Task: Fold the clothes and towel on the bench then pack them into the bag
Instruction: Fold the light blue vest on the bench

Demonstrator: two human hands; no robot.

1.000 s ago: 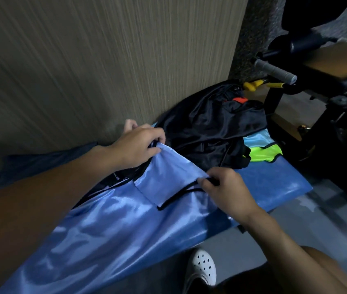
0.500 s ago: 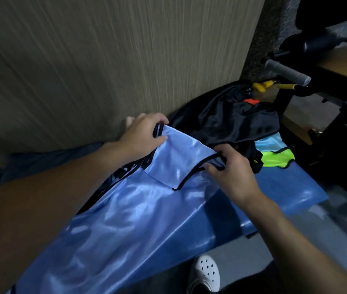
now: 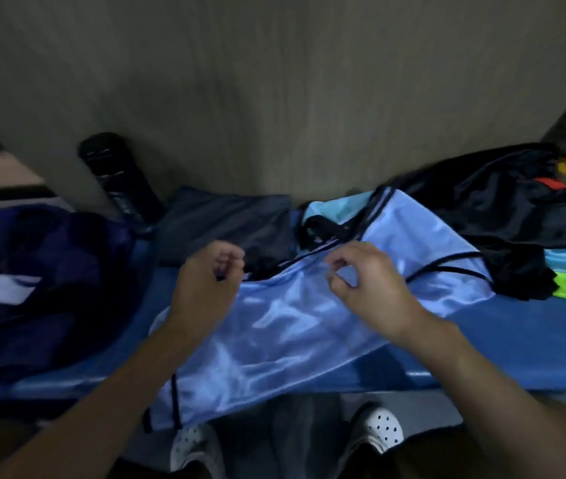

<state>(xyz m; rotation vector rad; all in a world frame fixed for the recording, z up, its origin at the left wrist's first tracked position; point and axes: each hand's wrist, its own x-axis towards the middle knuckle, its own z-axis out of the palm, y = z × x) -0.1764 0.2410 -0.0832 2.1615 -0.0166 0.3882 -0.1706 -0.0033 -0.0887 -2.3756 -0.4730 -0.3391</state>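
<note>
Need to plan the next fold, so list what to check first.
1. Light blue garment spread on the bench: ok.
2. Garment wholly on the bench: not ok, its near edge hangs over the front.
3. Left hand grip on the garment: cannot tell, blurred.
4. Right hand grip on the garment: cannot tell.
5. Bag open to receive: cannot tell, too dark.
</note>
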